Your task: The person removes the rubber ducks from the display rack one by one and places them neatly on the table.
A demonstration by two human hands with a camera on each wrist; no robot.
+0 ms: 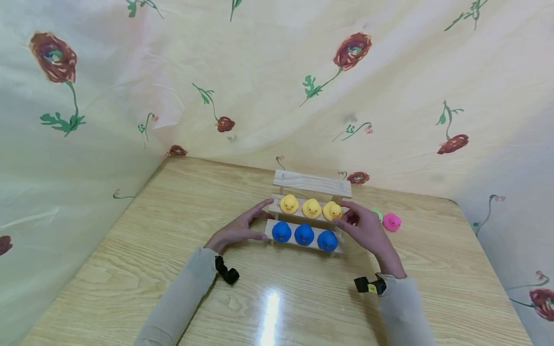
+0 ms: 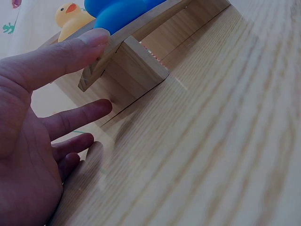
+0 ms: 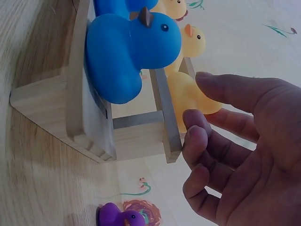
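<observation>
A stepped wooden rack stands on the table. Three yellow rubber ducks fill its middle step, and three blue rubber ducks line the lowest one. My right hand pinches the rightmost yellow rubber duck between thumb and fingers at the step's right end; the right wrist view shows this yellow duck partly hidden behind the fingertips. At the rack's left side my left hand is spread, fingers fairly straight. Its thumb lies at the end of the lowest step, beside a blue duck.
Right of the rack, a pink duck sits on the wooden table, with a green thing partly hidden by my right hand. A flowered cloth hangs behind the table and along its sides. The rack's top step holds nothing.
</observation>
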